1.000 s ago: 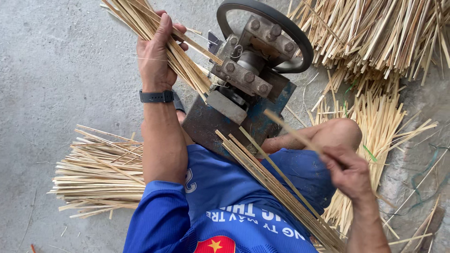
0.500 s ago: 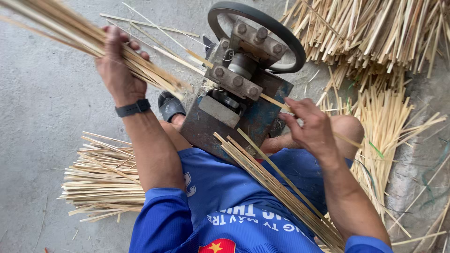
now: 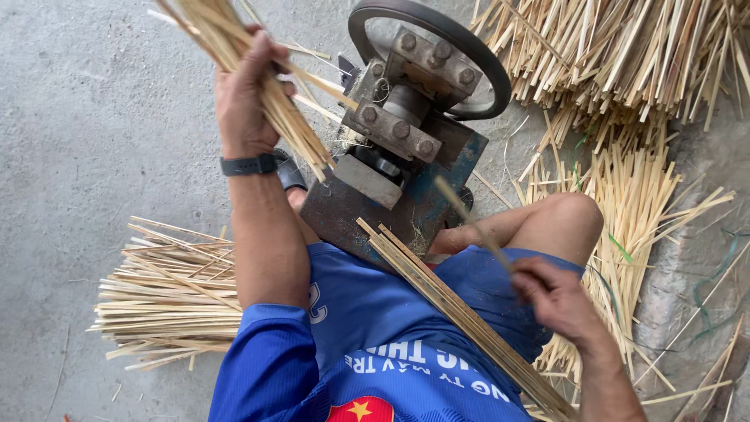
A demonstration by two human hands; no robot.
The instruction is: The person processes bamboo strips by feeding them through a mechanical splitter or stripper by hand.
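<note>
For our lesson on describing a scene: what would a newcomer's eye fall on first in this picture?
First the machine at top centre, a bolted metal block with a dark wheel behind it. Next the left hand, raised at upper left and gripping a bundle of sticks, while the right hand at lower right holds a single stick. Stick piles lie on the floor on both sides.

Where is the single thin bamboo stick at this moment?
In the head view, the single stick is held by the right hand, lower right, slanting up toward the metal machine, beside the bare knee.
</note>
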